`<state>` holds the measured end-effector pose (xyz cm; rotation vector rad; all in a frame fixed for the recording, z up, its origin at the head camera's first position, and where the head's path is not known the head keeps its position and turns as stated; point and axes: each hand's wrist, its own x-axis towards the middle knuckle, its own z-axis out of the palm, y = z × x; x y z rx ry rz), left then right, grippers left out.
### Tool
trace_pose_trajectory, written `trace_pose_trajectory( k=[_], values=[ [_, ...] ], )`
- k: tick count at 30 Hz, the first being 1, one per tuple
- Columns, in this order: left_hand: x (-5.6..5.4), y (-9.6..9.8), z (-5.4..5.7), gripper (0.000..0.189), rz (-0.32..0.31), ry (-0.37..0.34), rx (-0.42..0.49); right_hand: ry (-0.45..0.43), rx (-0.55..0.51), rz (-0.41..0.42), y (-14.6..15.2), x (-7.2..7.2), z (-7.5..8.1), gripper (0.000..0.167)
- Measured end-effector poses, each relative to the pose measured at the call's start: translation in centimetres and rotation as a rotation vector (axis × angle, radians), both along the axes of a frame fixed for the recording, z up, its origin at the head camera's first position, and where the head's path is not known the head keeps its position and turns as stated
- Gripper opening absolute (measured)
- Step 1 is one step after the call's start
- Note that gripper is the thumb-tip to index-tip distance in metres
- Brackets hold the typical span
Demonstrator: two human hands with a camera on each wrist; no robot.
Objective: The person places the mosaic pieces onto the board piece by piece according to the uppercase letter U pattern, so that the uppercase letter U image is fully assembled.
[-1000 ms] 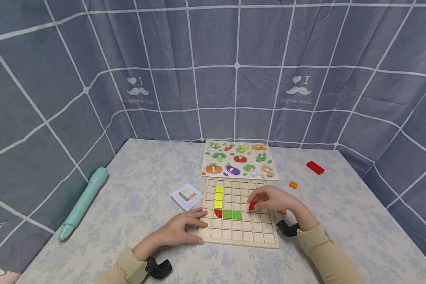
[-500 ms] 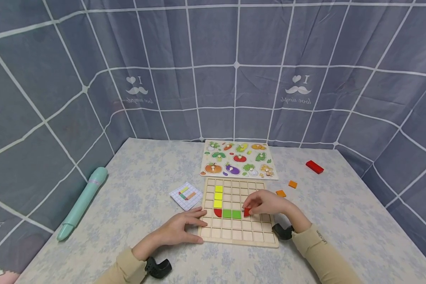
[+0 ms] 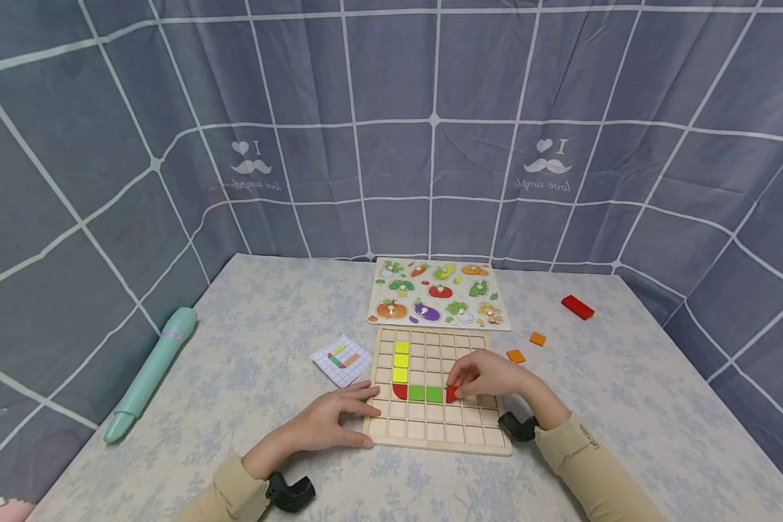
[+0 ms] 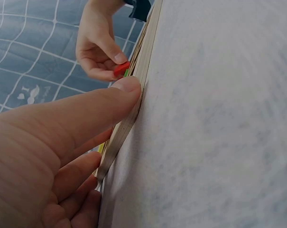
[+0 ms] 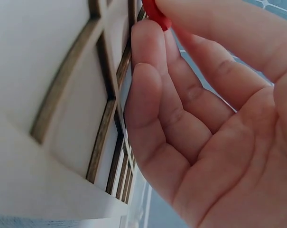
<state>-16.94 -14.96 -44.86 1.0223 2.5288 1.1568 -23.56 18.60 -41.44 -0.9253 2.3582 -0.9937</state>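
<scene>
A wooden grid board lies on the table, with a column of yellow square tiles, a red rounded tile and two green tiles set in its cells. My right hand pinches a small red tile between thumb and fingers, just right of the green tiles. In the right wrist view the red tile shows at the top, with the other fingers curled close to the grid. My left hand rests at the board's left edge, its thumb against the side and fingers spread.
A pattern card lies left of the board. Behind stands a vegetable puzzle board. To the right are two orange tiles and a red block. A teal cylindrical case lies far left.
My right hand has moved left and slightly down over the board, bringing the red tile beside the green ones. An orange tile it covered now shows. My left hand stays put.
</scene>
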Motion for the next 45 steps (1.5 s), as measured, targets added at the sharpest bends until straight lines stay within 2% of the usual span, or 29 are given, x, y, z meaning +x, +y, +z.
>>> trace_pose_trajectory(
  k=[11,20,25,30,37,45],
  values=[
    [0.0,0.0,0.0,0.048,0.022,-0.038,-0.004,-0.031,0.003,-0.01,-0.2,0.0,0.2,0.017],
    [0.0,0.0,-0.1,0.048,0.024,-0.04,-0.002,0.012,-0.021,-0.035,-0.1,-0.1,-0.1,0.016],
    [0.0,0.0,0.0,0.049,0.024,-0.045,-0.006,0.036,-0.026,-0.076,0.8,-0.1,0.8,0.016],
    [0.0,0.1,0.0,0.049,0.018,-0.035,-0.008,0.053,-0.024,-0.138,3.1,-0.4,2.1,0.022],
    [0.1,0.2,0.3,0.048,0.019,-0.047,-0.011,-0.005,-0.024,-0.187,6.5,-0.9,3.2,0.028],
    [0.1,0.2,0.3,0.048,0.024,-0.046,-0.016,-0.122,-0.009,-0.163,8.8,-1.1,2.2,0.027]
  ],
)
